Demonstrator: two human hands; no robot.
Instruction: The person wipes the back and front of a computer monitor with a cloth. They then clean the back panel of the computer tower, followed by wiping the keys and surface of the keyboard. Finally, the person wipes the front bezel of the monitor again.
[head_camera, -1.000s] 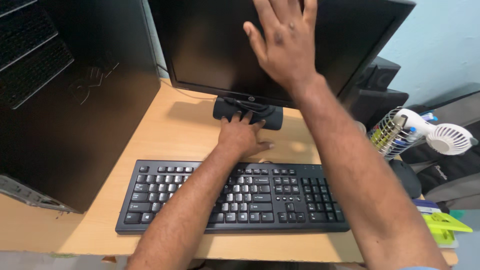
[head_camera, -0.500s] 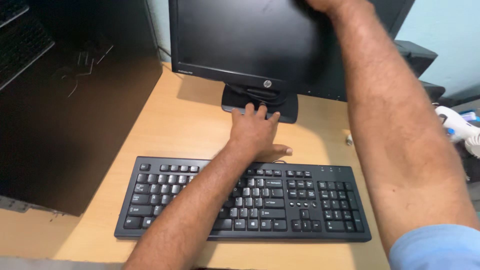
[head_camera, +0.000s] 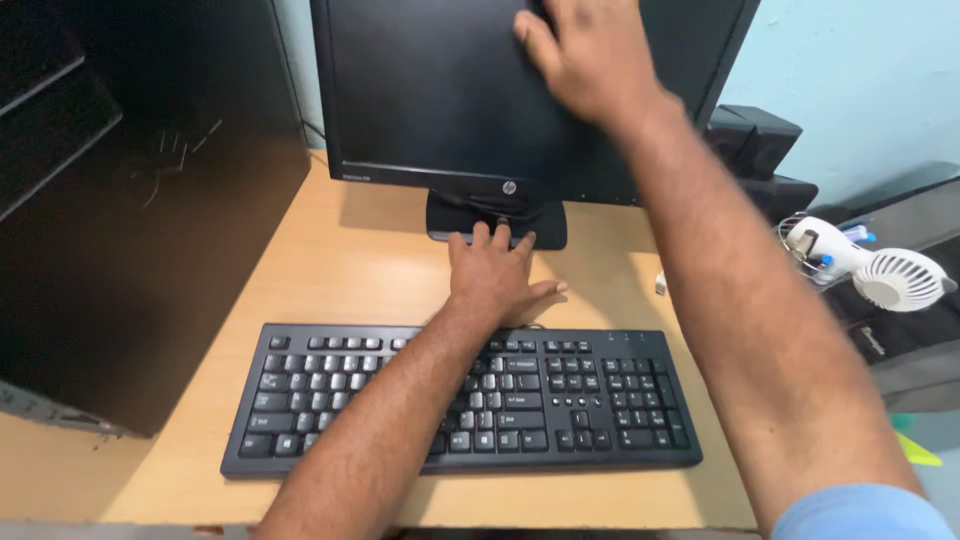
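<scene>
I press my flat, released right hand on the monitor screen while my open left hand steadies its base, seemingly adjusting tilt.

Single head view, worn high, tilted down and forward over near edge of desk; close range, forearms fill lower frame; faces monitor at far edge; tower case along left edge; no second view
</scene>
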